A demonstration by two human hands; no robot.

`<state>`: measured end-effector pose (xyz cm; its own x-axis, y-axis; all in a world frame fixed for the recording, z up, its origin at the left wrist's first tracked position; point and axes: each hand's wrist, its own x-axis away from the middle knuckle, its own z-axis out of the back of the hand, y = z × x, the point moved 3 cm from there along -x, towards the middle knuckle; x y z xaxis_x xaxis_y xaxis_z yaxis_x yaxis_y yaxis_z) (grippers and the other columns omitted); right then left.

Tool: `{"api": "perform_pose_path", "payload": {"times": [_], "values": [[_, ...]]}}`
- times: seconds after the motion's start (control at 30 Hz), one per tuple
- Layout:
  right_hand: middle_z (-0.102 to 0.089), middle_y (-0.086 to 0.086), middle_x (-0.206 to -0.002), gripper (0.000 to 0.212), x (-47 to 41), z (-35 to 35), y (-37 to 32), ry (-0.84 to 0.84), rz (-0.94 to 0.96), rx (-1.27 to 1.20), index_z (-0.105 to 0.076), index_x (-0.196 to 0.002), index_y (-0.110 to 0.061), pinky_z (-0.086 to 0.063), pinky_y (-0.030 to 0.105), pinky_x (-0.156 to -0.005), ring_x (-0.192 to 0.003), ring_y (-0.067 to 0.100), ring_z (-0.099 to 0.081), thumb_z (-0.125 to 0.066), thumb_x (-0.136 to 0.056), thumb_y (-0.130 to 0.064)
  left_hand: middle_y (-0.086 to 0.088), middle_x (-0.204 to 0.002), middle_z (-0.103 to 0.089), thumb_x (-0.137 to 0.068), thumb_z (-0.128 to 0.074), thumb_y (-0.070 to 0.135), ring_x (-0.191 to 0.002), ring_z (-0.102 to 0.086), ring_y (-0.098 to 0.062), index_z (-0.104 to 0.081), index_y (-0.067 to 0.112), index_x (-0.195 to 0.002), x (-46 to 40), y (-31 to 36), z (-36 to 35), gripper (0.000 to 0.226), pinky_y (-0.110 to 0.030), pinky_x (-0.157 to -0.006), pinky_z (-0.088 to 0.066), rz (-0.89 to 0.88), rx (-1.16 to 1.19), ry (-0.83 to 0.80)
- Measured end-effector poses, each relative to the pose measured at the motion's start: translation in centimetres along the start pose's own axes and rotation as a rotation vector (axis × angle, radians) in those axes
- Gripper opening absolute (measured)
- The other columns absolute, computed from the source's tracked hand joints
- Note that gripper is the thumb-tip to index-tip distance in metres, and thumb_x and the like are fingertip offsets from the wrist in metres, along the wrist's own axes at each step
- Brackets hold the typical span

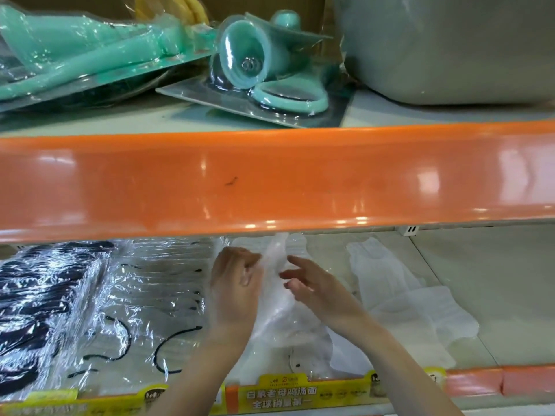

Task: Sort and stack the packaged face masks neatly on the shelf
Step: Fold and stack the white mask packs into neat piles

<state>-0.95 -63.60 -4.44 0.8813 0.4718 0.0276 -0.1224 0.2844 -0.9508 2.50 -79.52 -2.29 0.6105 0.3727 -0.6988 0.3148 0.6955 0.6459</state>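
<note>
Both hands work on the lower shelf, beneath the orange shelf edge. The left hand grips a clear-wrapped white mask packet, fingers curled round its left side. The right hand rests against the packet's right side, fingers loosely spread and holding nothing. Left of the hands lies a stack of wrapped white masks with black ear loops; further left, a stack of dark masks. To the right, loose white masks lie flat on the shelf. Teal packaged goods occupy the upper shelf.
</note>
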Motion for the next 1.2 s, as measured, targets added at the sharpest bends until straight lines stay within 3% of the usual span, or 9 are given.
{"api": "perform_pose_path", "payload": {"times": [0.13, 0.3, 0.43, 0.53, 0.7, 0.8, 0.93, 1.1, 1.2], "values": [[-0.058, 0.016, -0.121, 0.089, 1.7, -1.3, -1.8, -0.236, 0.078, -0.598, -0.046, -0.131, 0.003, -0.044, 0.054, -0.099, -0.121, 0.029, -0.053, -0.06, -0.077, -0.066, -0.002, -0.082, -0.063, -0.079, -0.062, 0.01, -0.078, -0.053, -0.013, -0.053, 0.021, -0.085, 2.0, 1.0, -1.2, 0.016, -0.022, -0.058, -0.042, -0.493, -0.128, -0.048], [-0.064, 0.022, -0.1, 0.036, 2.1, -0.2, -1.8, -0.088, -0.055, -0.823, -0.068, -0.104, 0.002, -0.055, 0.038, -0.079, -0.096, 0.028, -0.065, -0.064, -0.087, -0.03, 0.006, -0.106, -0.054, -0.077, -0.06, 0.008, -0.096, -0.055, -0.016, -0.055, 0.018, -0.1, 3.7, 1.7, -2.2, 0.026, -0.027, -0.082, -0.044, -0.572, -0.116, -0.2], [-0.069, 0.019, -0.089, 0.017, 1.3, 1.5, 0.1, 0.156, -0.162, -0.654, -0.068, -0.097, 0.006, -0.056, 0.033, -0.068, -0.084, 0.028, -0.067, -0.054, -0.092, -0.002, -0.001, -0.115, -0.058, -0.079, -0.073, 0.021, -0.11, -0.054, -0.021, -0.054, 0.016, -0.111, 4.1, -0.5, -1.7, 0.037, -0.034, -0.09, -0.043, -0.532, -0.21, -0.309], [-0.068, 0.005, -0.08, 0.006, 1.0, 2.8, 1.6, 0.271, -0.291, -0.572, -0.067, -0.09, -0.005, -0.054, 0.025, -0.06, -0.073, 0.014, -0.066, -0.062, -0.089, -0.004, -0.006, -0.114, -0.065, -0.06, -0.082, 0.003, -0.11, -0.056, -0.026, -0.054, 0.018, -0.109, 3.5, -3.1, -0.9, 0.058, -0.041, -0.091, -0.044, -0.42, -0.348, -0.364], [-0.06, 0.002, -0.073, 0.007, 0.1, 3.9, 2.6, 0.288, -0.3, -0.247, -0.056, -0.089, -0.008, -0.046, 0.017, -0.052, -0.06, 0.009, -0.058, -0.063, -0.088, -0.006, 0.002, -0.081, -0.067, -0.081, -0.061, 0.009, -0.077, -0.064, -0.021, -0.071, 0.013, -0.078, 1.8, -4.9, 0.2, 0.011, -0.031, -0.063, -0.049, -0.47, -0.417, -0.325], [-0.059, 0.002, -0.086, 0.027, -1.2, 4.0, 2.9, 0.387, -0.235, 0.228, -0.051, -0.116, -0.012, -0.039, 0.016, -0.05, -0.071, 0.013, -0.057, -0.055, -0.091, -0.005, 0.001, -0.076, -0.062, -0.07, -0.074, -0.005, -0.071, -0.059, -0.023, -0.068, 0.012, -0.075, 0.6, -5.9, -0.3, 0.019, -0.033, -0.055, -0.048, -0.45, -0.473, -0.353], [-0.047, 0.007, -0.127, 0.061, -3.1, 2.8, 2.9, 0.394, 0.007, 0.665, -0.03, -0.143, -0.01, -0.047, 0.028, -0.079, -0.107, 0.022, -0.053, -0.045, -0.087, 0.01, -0.003, -0.07, -0.059, -0.051, -0.082, -0.012, -0.065, -0.058, -0.027, -0.063, 0.009, -0.07, -1.3, -6.5, -1.7, 0.034, -0.032, -0.048, -0.046, -0.406, -0.577, -0.387], [-0.034, 0.004, -0.131, 0.068, -6.2, 2.6, 2.0, 0.339, -0.032, 0.803, -0.025, -0.142, -0.018, -0.027, 0.019, -0.047, -0.079, 0.016, -0.044, -0.039, -0.084, 0.014, -0.004, -0.072, -0.056, -0.053, -0.077, -0.013, -0.063, -0.059, -0.028, -0.061, 0.01, -0.075, -3.0, -7.8, -3.6, 0.035, -0.028, -0.045, -0.038, -0.238, -0.728, -0.562], [-0.041, 0.004, -0.125, 0.045, -7.7, 2.7, 2.5, 0.259, -0.109, 0.877, -0.043, -0.124, -0.01, -0.025, 0.019, -0.044, -0.072, 0.01, -0.037, -0.042, -0.086, 0.014, -0.001, -0.099, -0.063, -0.082, -0.063, 0.002, -0.09, -0.063, -0.022, -0.064, 0.017, -0.103, -2.4, -8.4, -4.7, 0.026, -0.031, -0.069, -0.043, -0.192, -0.859, -0.697]]}}
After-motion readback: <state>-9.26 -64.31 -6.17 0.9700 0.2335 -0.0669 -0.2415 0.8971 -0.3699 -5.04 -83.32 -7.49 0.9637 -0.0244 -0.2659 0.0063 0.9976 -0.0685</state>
